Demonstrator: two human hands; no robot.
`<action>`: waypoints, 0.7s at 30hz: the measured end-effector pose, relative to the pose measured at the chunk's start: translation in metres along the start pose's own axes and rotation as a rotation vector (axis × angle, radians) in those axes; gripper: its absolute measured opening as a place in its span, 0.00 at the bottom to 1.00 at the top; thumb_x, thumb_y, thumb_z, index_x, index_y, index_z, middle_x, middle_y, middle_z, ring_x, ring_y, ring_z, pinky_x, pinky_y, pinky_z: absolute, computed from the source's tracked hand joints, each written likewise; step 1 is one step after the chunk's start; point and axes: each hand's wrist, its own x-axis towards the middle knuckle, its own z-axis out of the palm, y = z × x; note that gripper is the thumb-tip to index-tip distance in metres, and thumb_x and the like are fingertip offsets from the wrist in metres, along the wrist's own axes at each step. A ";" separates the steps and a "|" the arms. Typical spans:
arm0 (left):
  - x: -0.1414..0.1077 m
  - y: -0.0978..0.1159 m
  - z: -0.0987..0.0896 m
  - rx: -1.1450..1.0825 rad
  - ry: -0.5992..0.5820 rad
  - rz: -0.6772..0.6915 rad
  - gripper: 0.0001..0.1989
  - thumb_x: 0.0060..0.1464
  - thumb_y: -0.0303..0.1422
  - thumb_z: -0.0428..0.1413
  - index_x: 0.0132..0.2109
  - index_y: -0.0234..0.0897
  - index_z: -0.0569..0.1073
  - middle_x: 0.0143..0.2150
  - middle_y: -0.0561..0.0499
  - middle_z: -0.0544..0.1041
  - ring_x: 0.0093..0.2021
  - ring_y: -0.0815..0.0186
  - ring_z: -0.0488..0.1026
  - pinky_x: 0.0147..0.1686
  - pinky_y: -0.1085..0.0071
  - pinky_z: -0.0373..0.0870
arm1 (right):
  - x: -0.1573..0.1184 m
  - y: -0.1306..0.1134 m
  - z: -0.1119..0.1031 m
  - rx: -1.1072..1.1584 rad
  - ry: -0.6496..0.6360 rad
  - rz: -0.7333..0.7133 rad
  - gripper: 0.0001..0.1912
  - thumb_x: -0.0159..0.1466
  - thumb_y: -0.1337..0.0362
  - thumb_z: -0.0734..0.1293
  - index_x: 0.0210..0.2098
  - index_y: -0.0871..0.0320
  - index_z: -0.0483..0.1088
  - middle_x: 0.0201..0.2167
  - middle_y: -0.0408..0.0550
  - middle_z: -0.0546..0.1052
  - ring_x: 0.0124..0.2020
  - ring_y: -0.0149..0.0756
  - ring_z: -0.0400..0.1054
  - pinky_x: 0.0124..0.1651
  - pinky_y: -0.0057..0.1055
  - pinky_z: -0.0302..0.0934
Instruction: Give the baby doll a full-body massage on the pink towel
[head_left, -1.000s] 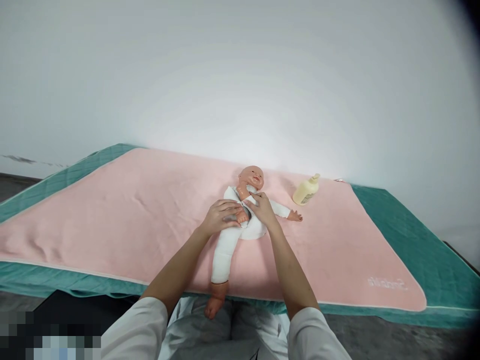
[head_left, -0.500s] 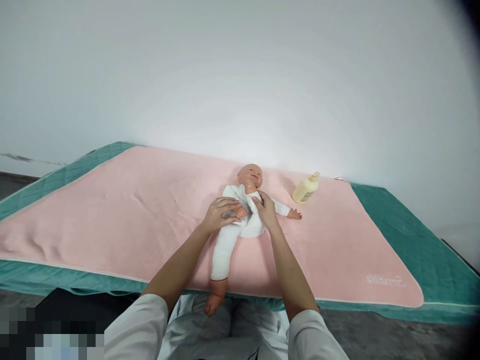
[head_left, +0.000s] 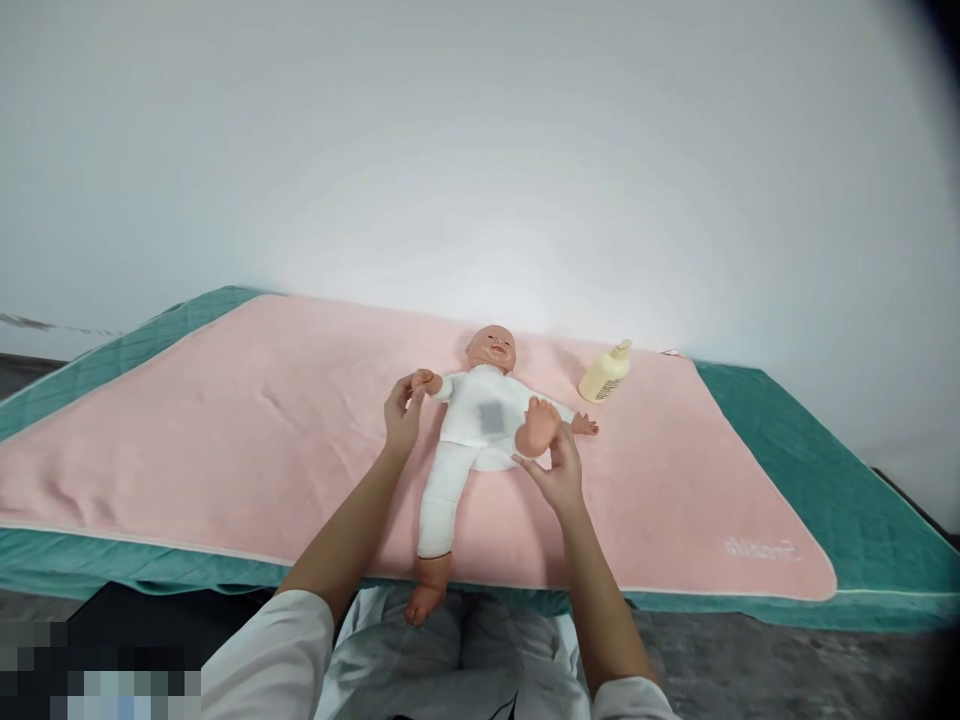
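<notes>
A baby doll (head_left: 465, 415) with a white cloth body lies on its back on the pink mat (head_left: 300, 400), its head towards the wall. My left hand (head_left: 406, 408) pinches the doll's hand on the left side, and that arm is stretched outward. At the doll's hip, my right hand (head_left: 556, 468) is closed on the raised foot (head_left: 537, 427), whose sole faces me. The doll's other leg lies straight, its foot (head_left: 429, 592) over the near edge. A grey patch shows on the chest.
A pale yellow pump bottle (head_left: 604, 373) stands on the mat, right of the doll's head. Under the mat is a green quilted cover (head_left: 810, 460). A white wall (head_left: 480, 150) rises behind. Below the front edge are my legs, with a dark object at lower left.
My left hand has moved left, drawing the doll's arm out from its chest. My right hand has left the chest and gone down to the raised foot. The chest is now uncovered.
</notes>
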 end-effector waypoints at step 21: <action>0.029 -0.064 -0.025 -0.310 0.377 -0.593 0.28 0.58 0.59 0.47 0.45 0.38 0.72 0.40 0.41 0.76 0.41 0.60 0.79 0.39 0.66 0.79 | -0.120 -0.003 -0.018 -0.387 -0.333 -0.379 0.23 0.70 0.68 0.57 0.64 0.51 0.60 0.59 0.52 0.72 0.65 0.40 0.61 0.62 0.48 0.66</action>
